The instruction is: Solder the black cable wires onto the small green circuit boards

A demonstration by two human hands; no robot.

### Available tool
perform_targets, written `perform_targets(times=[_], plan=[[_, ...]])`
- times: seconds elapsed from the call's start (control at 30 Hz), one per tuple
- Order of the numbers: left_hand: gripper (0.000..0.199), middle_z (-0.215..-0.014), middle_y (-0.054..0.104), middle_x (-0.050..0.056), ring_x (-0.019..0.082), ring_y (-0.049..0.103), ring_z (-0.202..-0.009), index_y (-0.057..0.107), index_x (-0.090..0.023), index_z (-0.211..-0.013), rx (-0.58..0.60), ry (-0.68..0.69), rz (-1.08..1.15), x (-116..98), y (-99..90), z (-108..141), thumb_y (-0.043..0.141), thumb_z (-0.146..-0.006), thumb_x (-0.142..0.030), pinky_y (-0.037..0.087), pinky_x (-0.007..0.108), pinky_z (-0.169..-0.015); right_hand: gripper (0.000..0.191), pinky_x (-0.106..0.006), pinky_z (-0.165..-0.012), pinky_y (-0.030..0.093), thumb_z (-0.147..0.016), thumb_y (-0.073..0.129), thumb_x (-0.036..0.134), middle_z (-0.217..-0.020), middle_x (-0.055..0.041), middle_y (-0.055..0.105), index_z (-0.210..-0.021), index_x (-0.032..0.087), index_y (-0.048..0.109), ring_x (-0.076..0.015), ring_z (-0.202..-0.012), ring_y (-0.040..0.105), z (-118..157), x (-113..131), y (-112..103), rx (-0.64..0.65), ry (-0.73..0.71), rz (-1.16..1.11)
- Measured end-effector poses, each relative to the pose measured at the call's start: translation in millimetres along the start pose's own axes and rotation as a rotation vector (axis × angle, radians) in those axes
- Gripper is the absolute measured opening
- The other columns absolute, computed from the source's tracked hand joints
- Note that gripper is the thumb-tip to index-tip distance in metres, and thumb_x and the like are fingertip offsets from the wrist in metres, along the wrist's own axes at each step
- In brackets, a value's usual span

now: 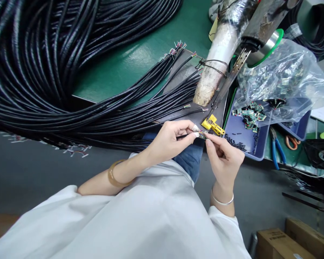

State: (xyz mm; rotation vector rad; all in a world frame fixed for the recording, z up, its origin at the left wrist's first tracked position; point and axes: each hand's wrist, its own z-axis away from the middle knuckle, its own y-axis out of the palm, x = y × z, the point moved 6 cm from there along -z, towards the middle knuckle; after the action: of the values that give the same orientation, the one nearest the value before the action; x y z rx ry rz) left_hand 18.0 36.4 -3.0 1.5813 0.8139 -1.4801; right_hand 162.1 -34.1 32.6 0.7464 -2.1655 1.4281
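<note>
My left hand (174, 138) pinches the end of a black cable (181, 136), whose thin coloured wires (201, 135) fan out past the fingertips. From the other side, my right hand (224, 153) closes thumb and forefinger at the tips of these wires; whether a small part sits between them is too fine to make out. Just beyond the fingertips is a yellow clamp-like holder (213, 125) on a dark board (182, 73). Above it, a soldering iron (229, 81) slants down with its tip near the holder. Many stripped cable ends (175, 50) lie on the board.
A large coil of black cables (37, 46) fills the left of the green table (118, 68). A white wrapped tube (216, 61) hangs beside the iron. At right are a blue tray (263, 144) with small circuit boards (251, 114), a plastic bag (288, 79), a solder spool (270, 46) and pliers (277, 147).
</note>
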Motion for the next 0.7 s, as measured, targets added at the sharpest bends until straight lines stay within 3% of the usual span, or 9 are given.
perform_targets(times=[0.17, 0.23, 0.37, 0.43, 0.5, 0.57, 0.7], plan=[[0.011, -0.061, 0.056, -0.004, 0.006, 0.049, -0.052, 0.062, -0.013, -0.078, 0.033, -0.121, 0.115, 6.8, 3.8, -3.4, 0.068, -0.081, -0.022, 0.042, 0.017, -0.050, 0.013, -0.022, -0.052, 0.041, -0.089, 0.069, 0.020, -0.055, 0.0073, 0.057, -0.098, 0.026, 0.075, -0.0065, -0.047, 0.048, 2.0, 7.9, 0.3, -0.039, -0.164, 0.123], [0.011, -0.061, 0.057, -0.003, 0.006, 0.051, -0.053, 0.061, -0.014, -0.078, 0.035, -0.139, 0.130, 8.9, 4.3, -3.9, 0.069, -0.080, -0.021, 0.043, 0.016, -0.051, 0.015, -0.022, -0.051, 0.043, -0.089, 0.067, 0.020, -0.054, 0.0077, 0.055, -0.101, 0.026, 0.074, -0.0069, -0.045, 0.048, 2.4, 7.6, -0.7, -0.074, -0.164, 0.128], [0.010, -0.062, 0.060, -0.002, 0.005, 0.052, -0.051, 0.060, -0.014, -0.078, 0.006, -0.114, 0.148, 8.8, 3.5, -5.6, 0.068, -0.080, -0.019, 0.041, 0.016, -0.049, 0.041, -0.023, -0.047, 0.052, -0.094, 0.058, 0.016, -0.082, 0.0029, 0.073, -0.133, 0.028, 0.055, -0.0107, -0.054, 0.066, 7.7, 4.2, -16.2, -0.374, -0.077, -0.110], [0.009, -0.063, 0.061, -0.002, 0.005, 0.052, -0.052, 0.059, -0.014, -0.078, -0.019, -0.090, 0.144, 7.3, 2.9, -6.6, 0.068, -0.080, -0.018, 0.040, 0.016, -0.049, 0.038, -0.027, -0.052, 0.059, -0.094, 0.058, 0.012, -0.095, 0.0003, 0.077, -0.129, 0.027, 0.056, -0.0136, -0.064, 0.073, 11.1, 5.0, -20.6, -0.473, -0.039, -0.159], [0.009, -0.065, 0.062, -0.001, 0.006, 0.054, -0.054, 0.060, -0.014, -0.077, -0.048, -0.068, 0.118, 5.7, 2.3, -7.5, 0.067, -0.080, -0.017, 0.041, 0.016, -0.049, 0.029, -0.029, -0.061, 0.064, -0.090, 0.063, 0.008, -0.098, -0.0007, 0.078, -0.114, 0.025, 0.063, -0.0160, -0.071, 0.077, 11.0, 6.6, -18.4, -0.448, 0.013, -0.105], [0.007, -0.066, 0.062, -0.001, 0.006, 0.055, -0.056, 0.061, -0.014, -0.078, -0.071, -0.053, 0.074, 4.1, 1.9, -8.4, 0.067, -0.080, -0.017, 0.042, 0.016, -0.051, 0.021, -0.030, -0.069, 0.065, -0.087, 0.068, 0.009, -0.101, -0.0022, 0.079, -0.102, 0.024, 0.066, -0.0183, -0.079, 0.078, 7.9, 7.4, -10.2, -0.331, 0.045, -0.046], [0.005, -0.066, 0.062, -0.001, 0.007, 0.056, -0.058, 0.062, -0.013, -0.077, -0.091, -0.032, 0.014, 1.8, 1.3, -11.8, 0.067, -0.079, -0.016, 0.044, 0.017, -0.053, 0.009, -0.032, -0.078, 0.066, -0.089, 0.067, 0.015, -0.114, -0.0063, 0.077, -0.093, 0.022, 0.064, -0.0199, -0.092, 0.078, -0.4, 4.9, 5.3, -0.168, 0.034, 0.002]])
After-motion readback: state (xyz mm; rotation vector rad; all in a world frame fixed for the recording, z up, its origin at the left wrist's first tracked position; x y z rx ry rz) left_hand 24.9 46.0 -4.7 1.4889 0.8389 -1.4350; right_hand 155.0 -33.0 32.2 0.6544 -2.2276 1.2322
